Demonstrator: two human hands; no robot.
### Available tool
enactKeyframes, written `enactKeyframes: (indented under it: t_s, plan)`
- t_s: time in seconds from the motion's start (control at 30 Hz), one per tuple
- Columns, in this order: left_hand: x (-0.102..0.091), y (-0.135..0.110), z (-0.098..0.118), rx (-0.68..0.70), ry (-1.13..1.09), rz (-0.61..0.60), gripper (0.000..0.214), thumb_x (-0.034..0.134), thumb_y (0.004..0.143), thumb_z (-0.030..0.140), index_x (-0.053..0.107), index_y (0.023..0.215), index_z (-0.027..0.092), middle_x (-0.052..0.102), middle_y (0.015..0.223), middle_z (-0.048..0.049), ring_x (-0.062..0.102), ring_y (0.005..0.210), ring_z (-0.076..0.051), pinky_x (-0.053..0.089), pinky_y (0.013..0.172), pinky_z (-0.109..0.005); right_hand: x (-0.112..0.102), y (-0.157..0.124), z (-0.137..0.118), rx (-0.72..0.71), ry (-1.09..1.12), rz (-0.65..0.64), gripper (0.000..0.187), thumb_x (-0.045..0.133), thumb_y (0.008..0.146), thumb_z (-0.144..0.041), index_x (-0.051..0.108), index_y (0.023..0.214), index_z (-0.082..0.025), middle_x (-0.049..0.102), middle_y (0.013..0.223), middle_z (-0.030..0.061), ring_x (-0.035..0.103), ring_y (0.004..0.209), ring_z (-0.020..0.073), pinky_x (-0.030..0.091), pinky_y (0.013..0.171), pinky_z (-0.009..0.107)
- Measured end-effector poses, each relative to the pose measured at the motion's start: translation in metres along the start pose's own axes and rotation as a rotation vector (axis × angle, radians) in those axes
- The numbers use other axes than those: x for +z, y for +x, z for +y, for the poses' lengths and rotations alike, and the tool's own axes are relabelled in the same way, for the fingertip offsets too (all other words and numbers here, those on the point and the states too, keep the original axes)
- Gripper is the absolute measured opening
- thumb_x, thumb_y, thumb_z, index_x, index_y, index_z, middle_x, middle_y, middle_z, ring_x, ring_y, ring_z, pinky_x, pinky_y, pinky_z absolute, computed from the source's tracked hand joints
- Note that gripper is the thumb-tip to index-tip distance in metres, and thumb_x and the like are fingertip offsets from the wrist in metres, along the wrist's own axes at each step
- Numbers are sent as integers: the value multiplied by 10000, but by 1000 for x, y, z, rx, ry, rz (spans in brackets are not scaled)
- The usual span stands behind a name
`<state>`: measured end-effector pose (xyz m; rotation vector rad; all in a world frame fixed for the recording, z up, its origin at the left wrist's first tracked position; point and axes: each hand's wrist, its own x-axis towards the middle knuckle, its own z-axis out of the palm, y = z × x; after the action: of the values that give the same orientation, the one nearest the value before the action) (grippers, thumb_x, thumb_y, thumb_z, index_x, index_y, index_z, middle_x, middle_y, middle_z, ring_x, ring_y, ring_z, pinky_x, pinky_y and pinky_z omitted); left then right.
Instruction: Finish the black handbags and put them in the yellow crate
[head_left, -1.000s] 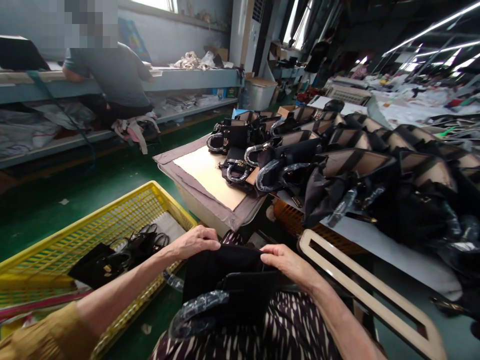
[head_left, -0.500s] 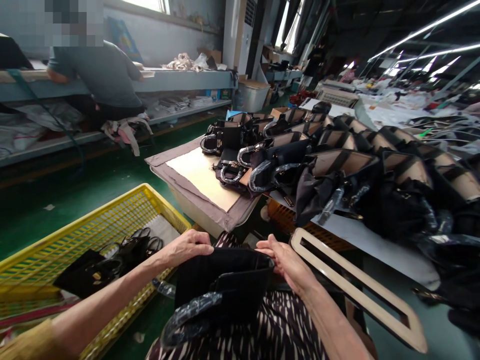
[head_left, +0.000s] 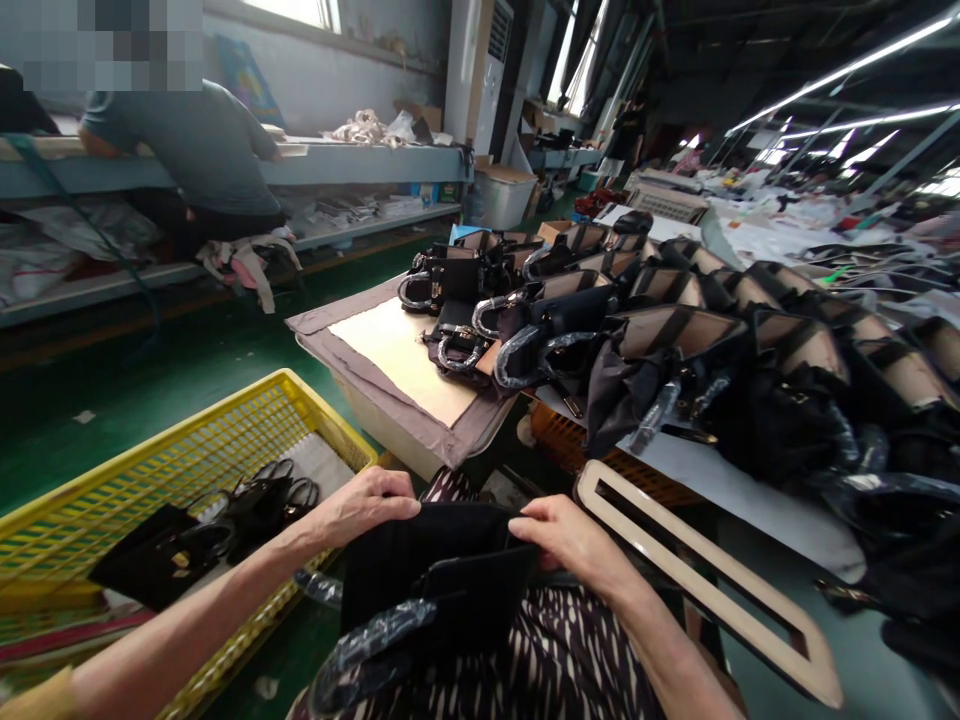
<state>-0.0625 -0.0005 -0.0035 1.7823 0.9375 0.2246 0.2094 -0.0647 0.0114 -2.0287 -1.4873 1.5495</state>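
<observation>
A black handbag (head_left: 472, 600) rests on my lap, its handles (head_left: 382, 635) wrapped in clear plastic. My left hand (head_left: 375, 500) grips the bag's upper left edge, with the thumb along the rim. At the upper right edge, my right hand (head_left: 559, 535) pinches the rim between thumb and fingers. The bag's interior is dark, and its underside against the patterned cloth on my legs is hidden.
To the left stands a yellow plastic basket (head_left: 289, 385) holding several black handbags (head_left: 161, 555). A cloth-covered table (head_left: 330, 330) and rows of black bags (head_left: 667, 330) lie ahead. A beige slotted frame (head_left: 697, 570) extends at right. Another person (head_left: 187, 150) sits at a far bench.
My right hand has closed from spread, flat fingers at the bag's side to a pinch on its rim. My left hand keeps its hold; the view has shifted slightly.
</observation>
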Motion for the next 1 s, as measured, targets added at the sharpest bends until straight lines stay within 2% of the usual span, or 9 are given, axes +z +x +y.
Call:
enactKeyframes:
  t_s: [0.1, 0.2, 0.43, 0.6, 0.7, 0.77, 0.83, 0.9, 1.0]
  plan:
    - [4, -1, 1, 6, 22, 15, 387, 458, 778, 474, 467, 583, 140, 429, 640, 26, 383, 621, -102, 320, 599, -199, -1, -8, -11, -39, -116, 128, 100, 539, 659, -241, 549, 589, -170, 552, 603, -5, 520, 632, 136, 363, 591, 233]
    - [7, 1, -2, 0, 30, 50, 404, 422, 785, 491, 421, 569, 149, 404, 635, 27, 374, 609, -105, 313, 587, -207, -1, -15, -16, -102, -226, 250, 51, 531, 631, -190, 565, 603, -164, 586, 735, 32, 524, 787, 176, 358, 699, 267]
    - [8, 6, 1, 67, 52, 54, 429, 402, 763, 517, 381, 532, 156, 404, 622, 21, 373, 603, -109, 320, 600, -212, 1, -18, -1, -145, -310, 288, 133, 507, 715, -260, 610, 739, -179, 612, 842, 34, 550, 832, 170, 381, 716, 246]
    - [9, 4, 6, 45, 64, 50, 405, 412, 765, 490, 404, 539, 154, 421, 627, 19, 387, 613, -114, 326, 608, -210, 10, -31, -23, -188, -499, 419, 172, 466, 815, -254, 634, 812, -218, 665, 851, 39, 605, 833, 193, 392, 717, 257]
    - [11, 4, 3, 26, 70, 69, 392, 426, 766, 479, 422, 552, 151, 434, 638, 19, 398, 619, -115, 327, 604, -206, 27, -33, -35, -373, -572, 389, 109, 540, 790, -273, 638, 825, -239, 684, 886, 8, 625, 835, 185, 410, 698, 229]
    - [12, 4, 0, 24, 73, 78, 392, 431, 769, 477, 426, 555, 149, 437, 638, 17, 405, 626, -118, 327, 609, -208, 41, -26, -29, -488, -672, 317, 144, 607, 733, -361, 649, 813, -250, 697, 870, -3, 638, 799, 196, 426, 662, 233]
    - [13, 4, -3, 30, 77, 81, 397, 430, 778, 480, 424, 559, 149, 439, 641, 16, 411, 633, -119, 327, 613, -207, 53, -14, -13, -485, -804, 257, 201, 651, 660, -414, 666, 794, -265, 708, 766, -7, 647, 708, 209, 431, 606, 247]
    - [13, 4, -5, 38, 81, 81, 412, 430, 783, 491, 413, 556, 148, 432, 640, 19, 408, 630, -115, 325, 609, -203, 59, -1, 6, -443, -878, 302, 139, 627, 665, -372, 673, 746, -268, 704, 693, -1, 643, 650, 207, 430, 588, 256]
    - [14, 4, -6, 42, 94, 71, 416, 441, 791, 491, 418, 560, 145, 436, 649, 23, 403, 633, -109, 322, 611, -195, 55, 10, 24, -422, -845, 295, 93, 593, 666, -253, 681, 684, -280, 697, 640, -2, 636, 602, 179, 437, 579, 240]
